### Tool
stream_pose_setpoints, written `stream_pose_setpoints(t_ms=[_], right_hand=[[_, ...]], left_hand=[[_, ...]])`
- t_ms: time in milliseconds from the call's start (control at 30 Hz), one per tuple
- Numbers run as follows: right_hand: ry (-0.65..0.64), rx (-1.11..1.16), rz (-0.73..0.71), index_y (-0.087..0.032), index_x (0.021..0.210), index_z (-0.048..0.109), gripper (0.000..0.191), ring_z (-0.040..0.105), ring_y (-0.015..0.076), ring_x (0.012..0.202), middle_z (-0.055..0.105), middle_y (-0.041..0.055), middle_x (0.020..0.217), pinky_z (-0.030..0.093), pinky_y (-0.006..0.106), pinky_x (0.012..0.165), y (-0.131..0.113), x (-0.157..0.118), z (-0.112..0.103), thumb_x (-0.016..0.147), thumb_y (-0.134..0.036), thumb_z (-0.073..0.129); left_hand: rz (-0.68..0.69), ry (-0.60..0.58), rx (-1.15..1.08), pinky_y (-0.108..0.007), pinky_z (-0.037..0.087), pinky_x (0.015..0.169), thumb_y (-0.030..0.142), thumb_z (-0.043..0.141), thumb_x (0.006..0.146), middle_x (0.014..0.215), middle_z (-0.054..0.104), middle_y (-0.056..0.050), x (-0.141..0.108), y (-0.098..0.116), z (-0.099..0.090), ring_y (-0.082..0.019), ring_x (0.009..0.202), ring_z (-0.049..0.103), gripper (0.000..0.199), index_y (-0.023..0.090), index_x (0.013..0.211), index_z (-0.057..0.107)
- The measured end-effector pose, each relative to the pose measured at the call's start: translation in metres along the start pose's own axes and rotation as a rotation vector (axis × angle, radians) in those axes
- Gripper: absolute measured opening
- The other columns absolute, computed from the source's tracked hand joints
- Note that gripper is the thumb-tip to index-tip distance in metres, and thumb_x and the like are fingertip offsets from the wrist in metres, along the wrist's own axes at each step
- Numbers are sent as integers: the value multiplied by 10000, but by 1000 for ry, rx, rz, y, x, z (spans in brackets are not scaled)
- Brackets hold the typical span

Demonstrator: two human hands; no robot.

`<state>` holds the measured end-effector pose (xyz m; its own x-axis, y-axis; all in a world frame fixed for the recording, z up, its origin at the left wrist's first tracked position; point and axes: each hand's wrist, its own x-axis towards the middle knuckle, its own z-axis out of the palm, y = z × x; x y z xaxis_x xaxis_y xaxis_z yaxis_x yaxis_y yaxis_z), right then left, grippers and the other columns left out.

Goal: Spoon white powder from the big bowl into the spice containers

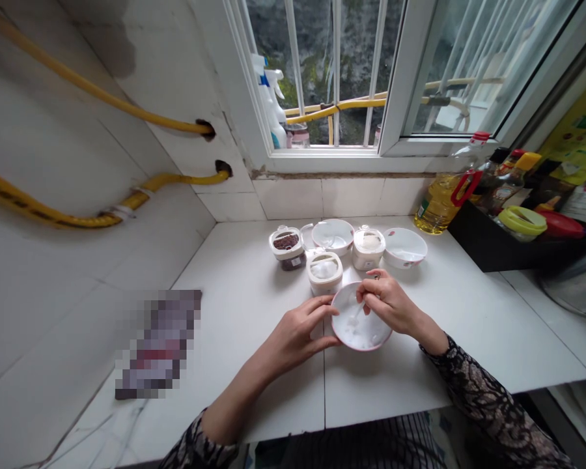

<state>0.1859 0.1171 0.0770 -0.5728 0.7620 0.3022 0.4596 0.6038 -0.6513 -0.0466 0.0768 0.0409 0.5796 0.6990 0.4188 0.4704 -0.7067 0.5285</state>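
Observation:
A white bowl (371,340) with a pink rim is tilted toward me, with white clumps or powder inside. My left hand (300,329) grips its left side, thumb low and fingers along the rim. Over the bowl, my right hand (388,303) is closed on a small pale spoon (358,311), whose lower end reaches into the white contents. Just behind stands a seasoning jar (325,281) with white contents. Farther back are a jar of dark reddish grains (288,251), a jar of pale powder (368,249) and two more white bowls, one left (333,244) and one right (405,249).
An oil bottle (437,202) stands at the back right beside a black rack (493,251) of bottles and lidded containers. A blurred-out flat item (161,345) lies left on the white tiled counter (234,286). Yellow pipes (166,179) run along the left wall.

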Motion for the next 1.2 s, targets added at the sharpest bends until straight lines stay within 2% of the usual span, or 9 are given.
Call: stream_pose_setpoints(t_ms=[167,300,400,500,833,933,1033,1133,1200], right_hand=[[-27,21,5,-213,687,540,207,524,138,510,584,-57,491,343,472,1016,-3,1,5,780,-98,395],[-1,167,107,-208,667,564,205,562,153,558,611,-35,483,394,420,972,-6,1,3,764,-131,400],[29,357,286,-195,652,585,183,585,157,553,627,-10,498,478,323,757,-7,1,-2,743,-188,427],[33,552,433,-179,650,603,158,561,138,477,615,-10,473,444,255,572,-5,3,-6,698,-223,459],[118,708,515,-162,617,632,143,549,139,456,607,0,437,446,271,581,5,8,-12,636,-247,519],[238,699,479,-167,662,625,125,579,152,500,624,0,478,468,292,630,6,11,-13,671,-258,539],[398,597,361,-184,780,607,134,647,181,625,674,13,607,495,322,705,2,17,-10,790,-292,529],[520,286,134,-205,891,591,149,674,203,771,711,45,783,494,357,783,-5,21,-3,915,-281,466],[505,-7,-81,-212,927,590,157,665,206,813,713,52,832,467,398,876,-9,22,2,942,-202,435]], left_hand=[[12,8,0,-424,559,910,387,662,882,1270,606,-148,0,-2,1,-276,1168,613,313,194,1113,574],[10,4,8,-424,559,905,392,666,878,1271,606,-146,-1,-2,2,-276,1166,613,323,194,1116,574],[4,2,10,-424,564,892,396,667,877,1264,611,-146,0,-1,1,-278,1156,620,318,196,1108,579],[3,-2,5,-431,566,890,393,668,877,1268,610,-147,0,-1,0,-280,1156,621,320,196,1114,581],[12,1,2,-424,560,901,396,664,879,1267,607,-145,0,-1,0,-275,1164,615,315,195,1105,575],[17,6,8,-421,559,899,388,672,873,1271,604,-148,0,-1,1,-276,1161,615,320,190,1104,574],[29,23,11,-406,568,876,389,678,868,1250,615,-151,1,-2,2,-271,1133,629,329,180,1101,576],[34,34,18,-404,567,880,390,688,859,1243,621,-150,1,-3,3,-274,1136,629,336,178,1097,582],[27,32,22,-406,562,893,387,696,853,1253,617,-151,0,-4,4,-277,1146,624,342,180,1102,584]])
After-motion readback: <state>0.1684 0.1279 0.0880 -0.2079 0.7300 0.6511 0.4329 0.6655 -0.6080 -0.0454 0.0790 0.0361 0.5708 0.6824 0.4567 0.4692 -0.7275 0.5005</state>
